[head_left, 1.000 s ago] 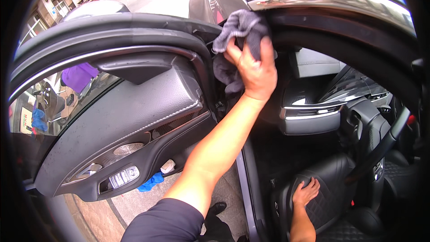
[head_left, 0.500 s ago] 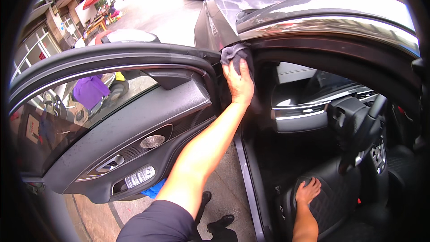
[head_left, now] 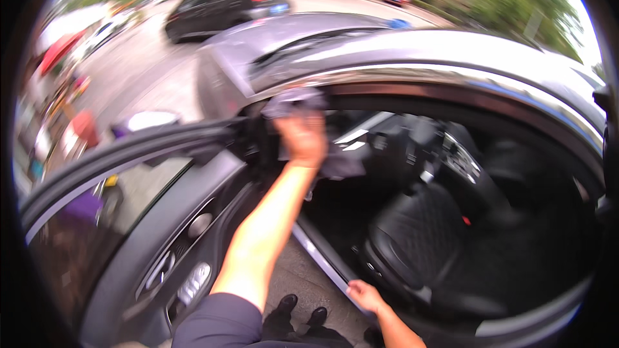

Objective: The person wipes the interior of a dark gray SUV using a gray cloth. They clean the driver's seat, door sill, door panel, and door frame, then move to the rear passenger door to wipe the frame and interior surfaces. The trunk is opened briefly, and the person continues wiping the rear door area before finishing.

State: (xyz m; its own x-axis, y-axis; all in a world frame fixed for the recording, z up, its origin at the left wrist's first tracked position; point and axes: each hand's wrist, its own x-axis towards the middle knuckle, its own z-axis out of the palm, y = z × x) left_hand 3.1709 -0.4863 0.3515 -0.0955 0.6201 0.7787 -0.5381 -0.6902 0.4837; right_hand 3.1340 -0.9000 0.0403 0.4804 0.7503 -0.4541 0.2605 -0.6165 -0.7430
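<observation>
From my head, the fisheye looks down and ahead past my left hand (head_left: 303, 138) at the nearby open car (head_left: 412, 50).

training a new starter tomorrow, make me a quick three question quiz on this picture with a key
1. Which hand holds the grey cloth?
2. True or false: the car door stands open.
3. What is the right hand nearest to? A) the car roof B) the door sill C) the door window

Key:
1. The left hand.
2. True.
3. B.
</observation>
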